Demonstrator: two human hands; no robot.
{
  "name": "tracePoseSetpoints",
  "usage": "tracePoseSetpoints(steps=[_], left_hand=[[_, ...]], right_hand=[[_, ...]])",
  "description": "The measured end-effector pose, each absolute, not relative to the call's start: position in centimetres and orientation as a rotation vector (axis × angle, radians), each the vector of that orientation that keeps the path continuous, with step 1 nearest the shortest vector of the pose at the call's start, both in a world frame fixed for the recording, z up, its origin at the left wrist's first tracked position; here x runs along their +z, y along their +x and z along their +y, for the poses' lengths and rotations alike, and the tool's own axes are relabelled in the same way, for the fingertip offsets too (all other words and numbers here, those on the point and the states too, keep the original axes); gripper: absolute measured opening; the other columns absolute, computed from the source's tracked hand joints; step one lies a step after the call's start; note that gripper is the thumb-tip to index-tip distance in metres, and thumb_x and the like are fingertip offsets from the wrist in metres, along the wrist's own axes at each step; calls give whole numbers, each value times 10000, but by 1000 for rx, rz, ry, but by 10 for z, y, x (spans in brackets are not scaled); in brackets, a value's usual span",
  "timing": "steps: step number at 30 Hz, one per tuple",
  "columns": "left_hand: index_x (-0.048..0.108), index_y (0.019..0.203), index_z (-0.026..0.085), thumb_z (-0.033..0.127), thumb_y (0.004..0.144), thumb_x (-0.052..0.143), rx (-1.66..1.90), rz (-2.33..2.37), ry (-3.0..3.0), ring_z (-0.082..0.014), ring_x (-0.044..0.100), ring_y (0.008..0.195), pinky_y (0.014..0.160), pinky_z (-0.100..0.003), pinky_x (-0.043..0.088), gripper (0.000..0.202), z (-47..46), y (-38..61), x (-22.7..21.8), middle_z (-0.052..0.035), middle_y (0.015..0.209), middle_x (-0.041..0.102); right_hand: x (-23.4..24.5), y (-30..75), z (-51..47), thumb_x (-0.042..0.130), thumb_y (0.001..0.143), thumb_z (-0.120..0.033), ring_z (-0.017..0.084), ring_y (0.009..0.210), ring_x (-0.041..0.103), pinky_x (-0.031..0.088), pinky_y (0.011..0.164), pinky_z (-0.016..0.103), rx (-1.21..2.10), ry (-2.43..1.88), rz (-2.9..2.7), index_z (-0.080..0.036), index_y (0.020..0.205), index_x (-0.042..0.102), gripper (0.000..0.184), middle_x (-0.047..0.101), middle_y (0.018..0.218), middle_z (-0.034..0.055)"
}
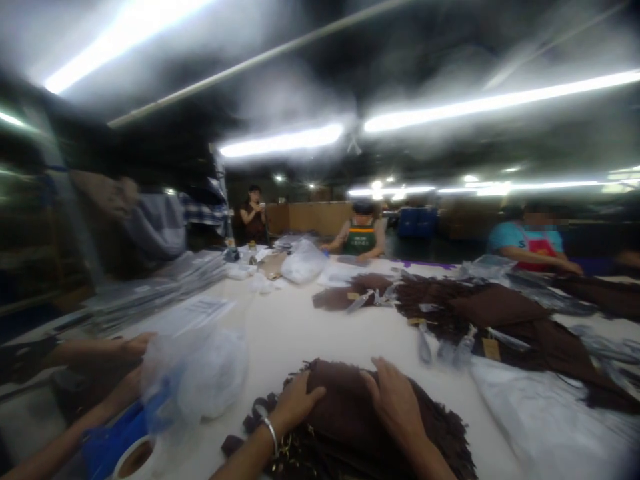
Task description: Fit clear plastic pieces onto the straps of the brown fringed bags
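A dark brown fringed bag [345, 387] lies on the white table directly before me, its fringe spread along the right and far edges. My left hand [295, 405], with a silver bangle at the wrist, rests on the bag's left side, thumb apart from the fingers. On the right part of the bag lies my right hand [397, 403], fingers stretched out and thumb spread. Gold-coloured chain or metal fittings [287, 450] show below my left hand. Dark straps or fringe stick out left of it. Blur hides finer detail.
Beside me on the left, another person's hands [137, 353] are at a clear plastic bag [215, 373]. Near it sit blue material [115, 440] and a white roll [135, 460]. Brown fringed pieces with tags [495, 310] and white plastic sheeting [540, 413] lie right. Several people work beyond.
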State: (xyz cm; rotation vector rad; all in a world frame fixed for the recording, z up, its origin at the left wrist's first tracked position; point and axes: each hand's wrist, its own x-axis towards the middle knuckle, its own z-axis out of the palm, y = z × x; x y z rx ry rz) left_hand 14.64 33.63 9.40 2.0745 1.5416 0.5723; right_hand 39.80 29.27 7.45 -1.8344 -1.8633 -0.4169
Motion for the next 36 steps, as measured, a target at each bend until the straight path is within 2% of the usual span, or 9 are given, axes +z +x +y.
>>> tracePoseSetpoints(steps=[2,5,11,18,22,28,33,36], left_hand=[[587,1203,175,402,829,528,601,1560,2037,-252,564,1157,987,-345,426,441,333,150,76,-99,1245,634],[589,1205,175,441,834,517,634,1576,1999,-263,575,1140,963,-354,439,462,332,150,62,-109,1239,633],[648,1117,175,460,818,544,625,1529,2002,-271,588,1088,928,-351,444,426,339,145,64,-104,1155,666],[659,1087,196,464,827,556,626,1511,2010,-253,594,1054,915,-332,437,388,319,136,64,-77,1111,678],[661,1072,186,474,825,563,658,1538,2004,-260,594,1052,916,-340,442,392,294,128,63,-84,1094,681],[587,1206,152,458,902,443,764,1648,1956,-251,543,1169,1026,-354,378,454,252,119,65,-121,1243,623],[624,1148,181,441,894,478,846,1668,1904,-246,602,1080,974,-369,432,392,215,109,64,-95,1158,671],[616,1156,183,456,910,452,939,1678,1847,-237,592,1108,982,-369,438,402,205,105,61,-93,1173,663]], right_hand=[[65,392,310,346,963,-481,307,1118,598,439,925,439,-296,-1922,-1927,-140,1246,580,502,650,1210,177],[49,386,326,334,954,-520,300,1003,657,442,887,424,-168,-1998,-1995,-148,1192,636,536,718,1048,167],[51,387,342,190,921,-655,315,913,684,450,794,425,70,-2199,-2037,-186,1120,684,709,738,959,164],[58,377,328,37,894,-686,352,1036,612,358,892,479,174,-2308,-2072,-139,1107,679,870,705,1017,216],[59,367,302,44,895,-685,356,1022,610,342,893,473,163,-2304,-2076,-131,1086,678,864,701,1005,219],[60,357,269,95,918,-659,365,1015,608,345,864,471,84,-2251,-2046,-129,1052,676,797,701,997,220],[55,350,243,199,925,-651,353,974,624,359,847,456,13,-2171,-2042,-133,958,688,713,715,925,201],[53,348,238,231,935,-629,352,978,622,368,839,457,-28,-2129,-2023,-139,940,688,670,717,925,193]])
